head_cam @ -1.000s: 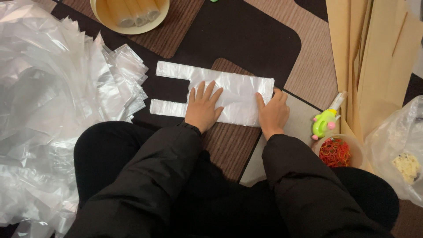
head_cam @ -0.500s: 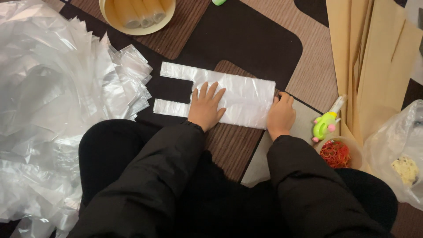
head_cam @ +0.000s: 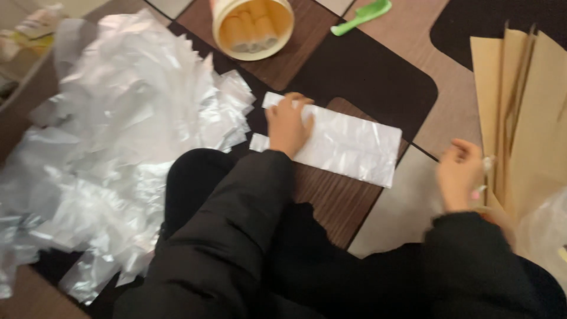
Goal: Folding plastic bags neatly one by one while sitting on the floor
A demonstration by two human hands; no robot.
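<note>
Looking down from the head camera, we see the left hand (head_cam: 288, 125) lying flat, fingers spread, pressing on the left end of a folded white plastic bag (head_cam: 348, 145). The hand grips nothing; its palm simply rests on the plastic. The bag lies flat on the patterned floor mat (head_cam: 378, 77), slanting down to the right, with its handle strips poking out to the left of the hand.

The right hand (head_cam: 459, 175) is well apart from the bag, off to the right, just beside a stack of tan paper sheets (head_cam: 525, 112). Its fingers are curled, and something small and pale with a pink bit shows at its fingertips, but the blur keeps us from telling what it is or whether the hand truly holds it.

To the left of the bag we see a big loose pile of plastic bags (head_cam: 118, 147), crumpled and shiny, its near edge almost reaching the bag's handles. Above the bag stands a round pale tub (head_cam: 253, 26) with tan rolls inside. A green plastic spoon (head_cam: 360, 16) lies to the right of the tub. At the lower right edge, a clear bag (head_cam: 546, 233) shows just past the paper.

Both arms wear black sleeves (head_cam: 236, 236), and the knees below are in dark cloth too.
</note>
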